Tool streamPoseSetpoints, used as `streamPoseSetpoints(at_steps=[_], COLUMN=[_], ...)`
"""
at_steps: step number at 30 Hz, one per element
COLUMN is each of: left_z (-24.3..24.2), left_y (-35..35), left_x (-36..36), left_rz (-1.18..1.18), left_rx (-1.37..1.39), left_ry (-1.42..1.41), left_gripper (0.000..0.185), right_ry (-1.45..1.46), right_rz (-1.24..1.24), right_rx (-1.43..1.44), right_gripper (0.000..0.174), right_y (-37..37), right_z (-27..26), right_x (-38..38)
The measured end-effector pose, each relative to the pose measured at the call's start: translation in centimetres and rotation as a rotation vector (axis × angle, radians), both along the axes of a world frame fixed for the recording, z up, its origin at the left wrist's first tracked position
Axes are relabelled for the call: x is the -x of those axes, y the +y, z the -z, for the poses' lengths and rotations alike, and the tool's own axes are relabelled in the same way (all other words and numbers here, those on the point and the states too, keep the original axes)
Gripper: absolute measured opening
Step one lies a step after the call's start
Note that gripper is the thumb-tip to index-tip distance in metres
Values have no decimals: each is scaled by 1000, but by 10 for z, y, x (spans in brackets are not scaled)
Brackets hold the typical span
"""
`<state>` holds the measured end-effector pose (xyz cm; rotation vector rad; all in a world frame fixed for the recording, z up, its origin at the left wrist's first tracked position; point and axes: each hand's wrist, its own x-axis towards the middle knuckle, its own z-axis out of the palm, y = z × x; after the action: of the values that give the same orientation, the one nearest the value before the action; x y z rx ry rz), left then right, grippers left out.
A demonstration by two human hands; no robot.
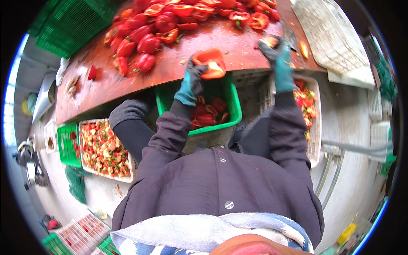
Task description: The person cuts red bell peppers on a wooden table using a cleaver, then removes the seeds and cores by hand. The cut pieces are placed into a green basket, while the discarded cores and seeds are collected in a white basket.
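Note:
My left hand [194,78], in a teal and black glove, grips a hollowed red bell pepper piece [209,62] with its pale inside facing up. This piece is above the near edge of the red tabletop [220,41]. Below is a green plastic crate [236,110] with cut red pepper pieces [207,111] in it. My right hand [276,52], gloved alike and blurred, is over the table's right part with a pale and red pepper scrap [269,40] at its fingers. A grey blade-like shape [290,35] shows beside that hand; whether it is held is unclear.
Red bell peppers [149,43], whole and cut, are heaped at the back. Crates of pepper cores and scraps stand at left [105,149] and right [308,108]. A green crate [76,27] and a whitish crate [334,38] flank the tabletop. An orange pepper strip [304,49] lies at right.

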<state>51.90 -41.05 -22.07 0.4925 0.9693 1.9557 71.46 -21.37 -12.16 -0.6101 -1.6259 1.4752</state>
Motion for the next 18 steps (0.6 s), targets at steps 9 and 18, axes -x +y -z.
streamPoseSetpoints(at_steps=[9, 18], left_z=[-57, -45], left_y=[-22, -14], left_x=[183, 262], left_rz=[-754, -462], left_rx=[1376, 804], left_ry=[1516, 1047], left_gripper=[79, 84], right_ry=[-665, -874], right_rz=[122, -258], right_rx=[-921, -561], right_gripper=[56, 51], right_y=[3, -46], right_z=[-9, 26], right_x=[-18, 74])
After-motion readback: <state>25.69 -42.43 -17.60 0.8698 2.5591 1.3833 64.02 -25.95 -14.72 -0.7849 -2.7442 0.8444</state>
